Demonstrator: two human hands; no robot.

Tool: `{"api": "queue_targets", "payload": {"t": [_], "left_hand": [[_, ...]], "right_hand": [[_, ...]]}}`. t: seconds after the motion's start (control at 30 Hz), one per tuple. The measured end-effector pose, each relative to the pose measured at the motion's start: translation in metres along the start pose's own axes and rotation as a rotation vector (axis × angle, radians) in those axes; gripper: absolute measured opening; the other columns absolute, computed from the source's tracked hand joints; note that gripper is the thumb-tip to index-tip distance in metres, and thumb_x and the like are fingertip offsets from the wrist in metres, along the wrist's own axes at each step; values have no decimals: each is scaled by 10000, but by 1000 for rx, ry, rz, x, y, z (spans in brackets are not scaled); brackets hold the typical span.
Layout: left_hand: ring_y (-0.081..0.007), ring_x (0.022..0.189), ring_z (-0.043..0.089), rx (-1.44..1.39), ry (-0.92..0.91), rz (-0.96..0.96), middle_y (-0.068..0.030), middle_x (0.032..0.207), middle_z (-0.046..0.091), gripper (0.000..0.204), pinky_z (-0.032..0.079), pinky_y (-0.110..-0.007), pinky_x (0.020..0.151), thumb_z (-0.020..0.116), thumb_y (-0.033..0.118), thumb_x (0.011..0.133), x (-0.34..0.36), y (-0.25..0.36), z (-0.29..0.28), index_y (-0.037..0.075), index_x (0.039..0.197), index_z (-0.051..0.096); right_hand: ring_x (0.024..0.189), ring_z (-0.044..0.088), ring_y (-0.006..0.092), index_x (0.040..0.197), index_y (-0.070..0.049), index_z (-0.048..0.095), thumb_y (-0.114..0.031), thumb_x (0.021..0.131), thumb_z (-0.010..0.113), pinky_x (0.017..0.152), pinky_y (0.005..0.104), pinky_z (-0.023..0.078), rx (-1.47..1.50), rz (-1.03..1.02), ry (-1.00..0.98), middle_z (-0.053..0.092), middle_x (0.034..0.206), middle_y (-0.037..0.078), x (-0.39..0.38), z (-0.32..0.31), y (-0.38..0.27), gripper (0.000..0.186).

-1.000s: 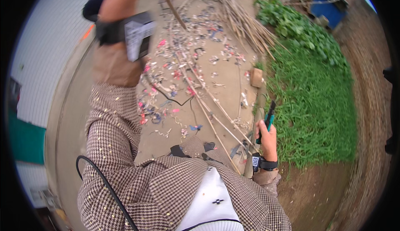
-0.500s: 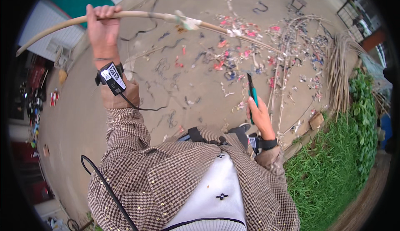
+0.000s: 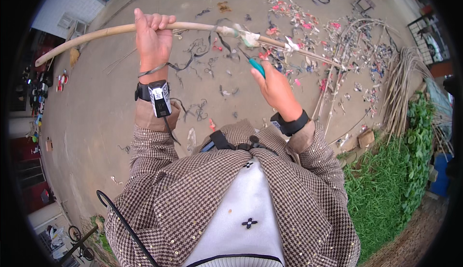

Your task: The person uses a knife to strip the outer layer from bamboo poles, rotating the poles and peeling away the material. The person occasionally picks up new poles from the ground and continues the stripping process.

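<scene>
The left hand [image 3: 155, 40] sits at 11 o'clock of the view, its forearm straight up toward 12, fingers closed around a long wooden pole [image 3: 112, 30], thumb showing above it. The right hand [image 3: 279, 89] is at 2 o'clock, its forearm leaning toward 11, fingers folded around the teal handle of a knife [image 3: 257, 67].

The pole lies crosswise above both hands, its long axis running from between 9 and 10 o'clock to 2, bowed toward 12. From the left hand, the short end points to 8 and the thinner end between 3 and 4. The knife's dark blade points toward 10 or 11, close below pale wrapping [image 3: 249, 38] on the pole; whether it touches anything cannot be told.

A dark strip [image 3: 179, 67] crosses the left wrist and loops up to the pole, hanging between the hands. Scattered scraps [image 3: 301, 25] lie on the ground at 1 o'clock, a bundle of canes [image 3: 401, 91] between 2 and 3, and grass [image 3: 386, 190] at 4.
</scene>
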State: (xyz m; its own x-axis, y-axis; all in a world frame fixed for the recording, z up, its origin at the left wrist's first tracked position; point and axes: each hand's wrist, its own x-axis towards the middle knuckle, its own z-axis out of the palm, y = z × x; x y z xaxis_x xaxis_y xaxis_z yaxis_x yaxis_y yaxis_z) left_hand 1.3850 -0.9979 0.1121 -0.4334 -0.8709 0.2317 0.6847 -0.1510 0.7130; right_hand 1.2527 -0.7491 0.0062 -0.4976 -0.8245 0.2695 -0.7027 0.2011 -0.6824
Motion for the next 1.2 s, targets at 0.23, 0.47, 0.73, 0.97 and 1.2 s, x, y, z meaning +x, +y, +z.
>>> {"api": "queue_targets", "payload": {"t": [0.23,0.47,0.73,0.97,1.2], "left_hand": [[-147,589,303,-14,24,-5,13,611,255,452,391,-374,697,431,397,969,-9,-7,8,135,633,283],[-149,589,295,24,16,5,13,602,248,464,382,-383,686,446,397,963,-12,-8,22,137,618,276],[-143,591,282,35,70,29,13,593,236,454,355,-372,704,422,355,979,-25,-8,52,133,611,272],[-150,593,294,109,97,103,8,610,259,440,373,-383,689,415,383,978,-17,8,60,122,642,303],[-151,584,295,4,-27,-20,8,610,262,441,370,-376,709,439,366,973,10,-4,45,121,630,308]], "right_hand": [[629,565,393,901,-13,463,-360,931,476,532,467,445,-127,-62,52,575,696,193,20,-3,6,348],[552,591,333,873,-14,489,-419,910,488,478,418,478,-311,-51,76,579,621,148,29,-5,7,407],[511,596,298,870,-28,503,-444,872,542,443,386,487,-448,-100,83,587,620,124,39,-19,42,418],[645,605,378,878,-15,510,-430,894,515,546,455,479,-362,250,-18,611,734,212,11,-62,113,416],[762,604,366,993,-15,582,-376,873,581,662,416,473,-41,257,-404,612,795,202,-57,-89,136,380]]}}
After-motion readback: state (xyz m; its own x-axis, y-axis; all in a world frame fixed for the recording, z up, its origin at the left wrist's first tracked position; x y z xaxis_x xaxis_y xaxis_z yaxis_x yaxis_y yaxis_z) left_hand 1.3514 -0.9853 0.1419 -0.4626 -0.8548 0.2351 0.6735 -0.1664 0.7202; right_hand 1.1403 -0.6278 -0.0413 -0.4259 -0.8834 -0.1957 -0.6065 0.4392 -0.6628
